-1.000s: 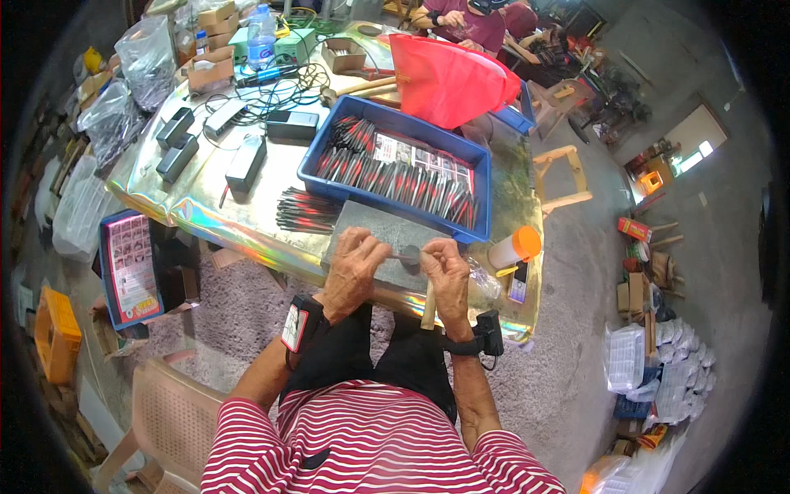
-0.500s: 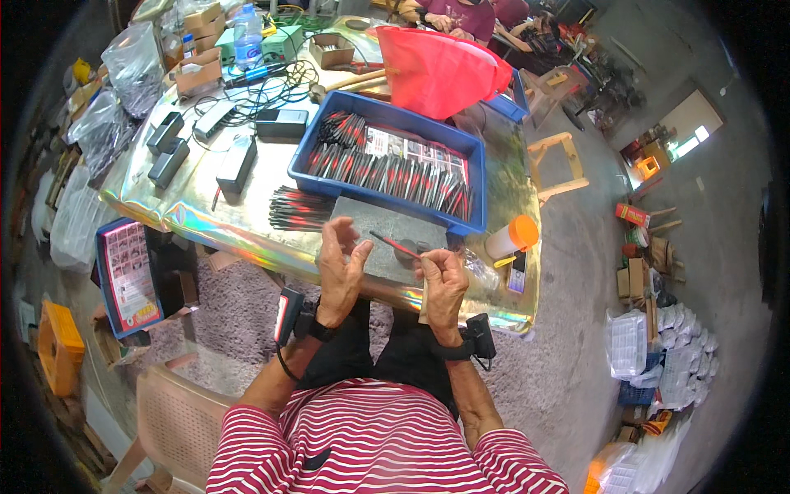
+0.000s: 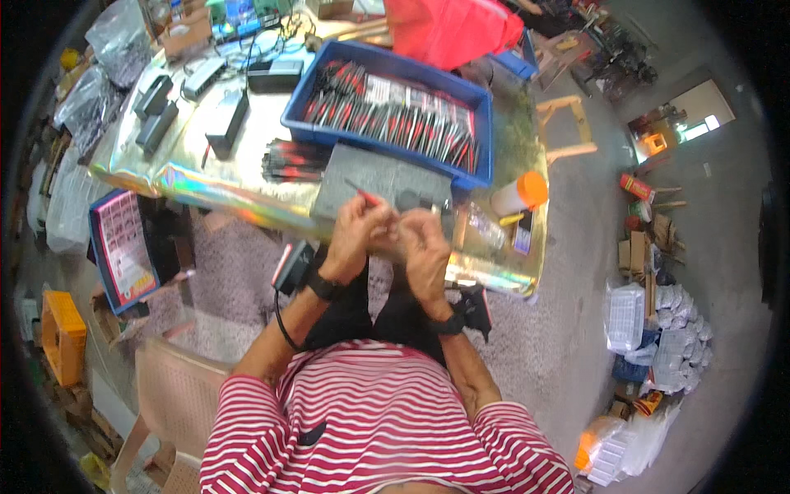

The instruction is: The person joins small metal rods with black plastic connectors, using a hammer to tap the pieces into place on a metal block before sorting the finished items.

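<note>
My left hand (image 3: 360, 235) is closed round a slim black-and-red stick-shaped tool (image 3: 366, 197), whose dark tip points away from me to the upper left. Its exact kind is too blurred to tell. Right beside it, my right hand (image 3: 424, 251) has its fingers pinched together near the tool's hidden end; what they grip does not show. Both hands are over the table's front edge, before a grey slab (image 3: 374, 177). A loose pile of similar black-and-red pieces (image 3: 292, 160) lies left of the slab. Many more stand in rows inside a blue bin (image 3: 487, 156) behind it.
Black boxes (image 3: 229, 123) and tangled cables (image 3: 284, 37) lie on the left of the shiny table. An orange-lidded jar (image 3: 520, 193) stands at its right end, beside clear plastic (image 3: 481, 226). A red bag (image 3: 453, 33) is at the back. A chair (image 3: 177, 387) is at my left.
My hands have come together at the table edge. The tool, held by my right hand before, is now in my left, which was open. The view has tilted, shifting the table upward.
</note>
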Motion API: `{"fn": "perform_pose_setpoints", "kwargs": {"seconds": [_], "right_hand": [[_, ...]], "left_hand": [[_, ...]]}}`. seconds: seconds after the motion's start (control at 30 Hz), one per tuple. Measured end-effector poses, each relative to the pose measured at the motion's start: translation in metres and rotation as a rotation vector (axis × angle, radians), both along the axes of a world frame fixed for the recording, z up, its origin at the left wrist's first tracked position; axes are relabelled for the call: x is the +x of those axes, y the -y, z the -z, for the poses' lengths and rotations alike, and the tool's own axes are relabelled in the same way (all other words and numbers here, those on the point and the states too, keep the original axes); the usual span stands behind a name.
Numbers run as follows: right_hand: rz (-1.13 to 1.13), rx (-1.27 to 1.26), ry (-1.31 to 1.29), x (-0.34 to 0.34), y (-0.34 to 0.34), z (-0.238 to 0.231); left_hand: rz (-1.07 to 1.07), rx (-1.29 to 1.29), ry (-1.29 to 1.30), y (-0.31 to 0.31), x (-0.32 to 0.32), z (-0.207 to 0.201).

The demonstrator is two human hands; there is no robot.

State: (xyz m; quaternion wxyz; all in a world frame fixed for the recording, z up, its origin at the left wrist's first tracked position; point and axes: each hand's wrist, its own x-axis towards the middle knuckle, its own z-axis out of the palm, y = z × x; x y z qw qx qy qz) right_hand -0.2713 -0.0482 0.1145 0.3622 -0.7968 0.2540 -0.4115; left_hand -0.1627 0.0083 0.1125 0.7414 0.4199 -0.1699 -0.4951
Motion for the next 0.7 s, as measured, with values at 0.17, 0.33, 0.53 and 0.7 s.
{"fn": "perform_pose_setpoints", "kwargs": {"seconds": [0.17, 0.33, 0.53, 0.7], "right_hand": [[-0.007, 0.451, 0.113, -0.007, 0.000, -0.001], [-0.147, 0.664, 0.306, -0.005, -0.002, -0.009], [-0.227, 0.795, 0.377, -0.005, -0.004, -0.016], [-0.237, 0.795, 0.349, -0.008, -0.002, -0.016]], "left_hand": [[0.062, -0.025, -0.029, -0.005, 0.009, -0.003], [0.124, -0.078, -0.186, -0.006, 0.012, -0.001], [0.193, -0.139, -0.347, -0.006, 0.012, 0.004], [0.236, -0.156, -0.389, -0.006, 0.013, 0.006]]}}
